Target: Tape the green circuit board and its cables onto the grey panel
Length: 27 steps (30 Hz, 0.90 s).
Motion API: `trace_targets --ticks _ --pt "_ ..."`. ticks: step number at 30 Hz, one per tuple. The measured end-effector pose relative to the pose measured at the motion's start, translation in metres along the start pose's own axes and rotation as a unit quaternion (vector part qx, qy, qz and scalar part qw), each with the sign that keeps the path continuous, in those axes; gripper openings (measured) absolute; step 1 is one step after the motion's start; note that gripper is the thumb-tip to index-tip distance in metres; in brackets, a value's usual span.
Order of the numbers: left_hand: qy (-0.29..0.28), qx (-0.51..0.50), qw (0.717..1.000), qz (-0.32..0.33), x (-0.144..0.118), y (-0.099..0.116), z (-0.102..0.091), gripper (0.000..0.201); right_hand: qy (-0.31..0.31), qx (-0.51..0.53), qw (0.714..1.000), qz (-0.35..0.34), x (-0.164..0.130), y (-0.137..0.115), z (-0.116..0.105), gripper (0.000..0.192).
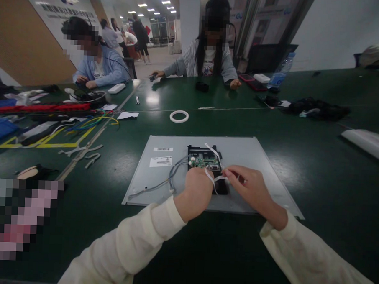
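Note:
A flat grey metal panel (pixel 251 157) lies on the green table in front of me. Mounted at its middle is a black bracket (pixel 204 150) with a green circuit board (pixel 204 162) in it. A thin white strip (pixel 211 149) curls over the board and down between my hands. My right hand (pixel 252 186) pinches part of this strip just right of the bracket. My left hand (pixel 196 192) is curled over the front of the board; its back hides its fingertips and whatever they grip. Grey cables (pixel 172 172) run from the board to the panel's left side.
Beyond the panel lies a white tape roll (pixel 179 116). Loose strips (pixel 93 156), coloured wires (pixel 105 118) and a blue bin (pixel 1 129) are to the left. A bottle (pixel 282 70) and black bundles (pixel 316 110) stand at the right. Two people sit across the table.

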<state>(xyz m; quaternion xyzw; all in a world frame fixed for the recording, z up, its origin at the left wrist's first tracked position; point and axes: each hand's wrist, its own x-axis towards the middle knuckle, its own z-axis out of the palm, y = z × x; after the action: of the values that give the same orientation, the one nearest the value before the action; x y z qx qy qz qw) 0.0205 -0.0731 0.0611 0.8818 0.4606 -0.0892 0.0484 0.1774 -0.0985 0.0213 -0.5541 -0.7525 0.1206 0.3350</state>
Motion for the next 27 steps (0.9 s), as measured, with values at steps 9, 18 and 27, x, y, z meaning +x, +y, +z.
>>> trace_targets --ticks 9,18,27 --pt "-0.025 -0.030 0.999 0.000 -0.004 -0.002 -0.012 0.021 -0.112 0.206 0.965 0.118 -0.002 -0.015 0.001 0.036" --pt "-0.035 -0.033 0.999 -0.017 -0.002 -0.002 -0.009 0.020 -0.155 0.325 0.924 0.127 0.000 -0.011 0.005 0.023" --pt "-0.023 -0.023 0.999 -0.010 -0.001 -0.003 -0.003 0.020 -0.174 0.435 0.872 0.141 0.001 -0.003 0.004 0.023"
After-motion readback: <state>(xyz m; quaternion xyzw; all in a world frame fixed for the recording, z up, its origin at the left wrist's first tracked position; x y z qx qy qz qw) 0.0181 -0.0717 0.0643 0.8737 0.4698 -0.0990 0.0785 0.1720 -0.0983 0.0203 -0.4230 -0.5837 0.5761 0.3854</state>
